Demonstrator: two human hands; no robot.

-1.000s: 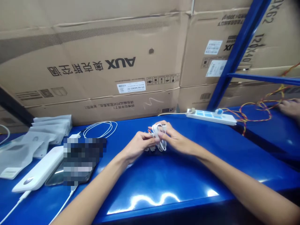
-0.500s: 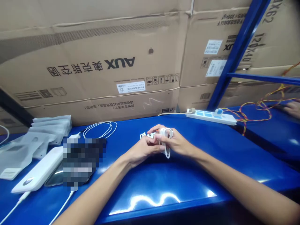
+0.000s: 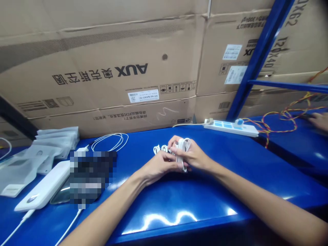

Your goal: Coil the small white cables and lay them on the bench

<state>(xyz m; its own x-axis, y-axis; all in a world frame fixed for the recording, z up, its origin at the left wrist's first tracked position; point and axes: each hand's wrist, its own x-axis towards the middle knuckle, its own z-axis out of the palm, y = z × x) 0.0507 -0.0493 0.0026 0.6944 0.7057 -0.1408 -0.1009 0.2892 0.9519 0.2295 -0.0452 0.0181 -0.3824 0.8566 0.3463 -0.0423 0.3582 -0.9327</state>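
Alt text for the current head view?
A person's left hand and right hand hold a coiled white cable at a glossy blue table. Translucent pouches and a white device lie at left, a power strip at right, cardboard boxes behind.

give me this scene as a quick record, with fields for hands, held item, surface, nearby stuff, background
left hand: fingers at the lower part of the coil
right hand: closed around the coil
held item: coiled white cable, partly hidden by fingers
surface: glossy blue table
beside hands: small white cable bundles
left side: translucent pouches, white device with a cable at its near end
right side: white power strip, red-and-yellow wires
far right: another person's hand, partly cut off
background: cardboard boxes, print upside down
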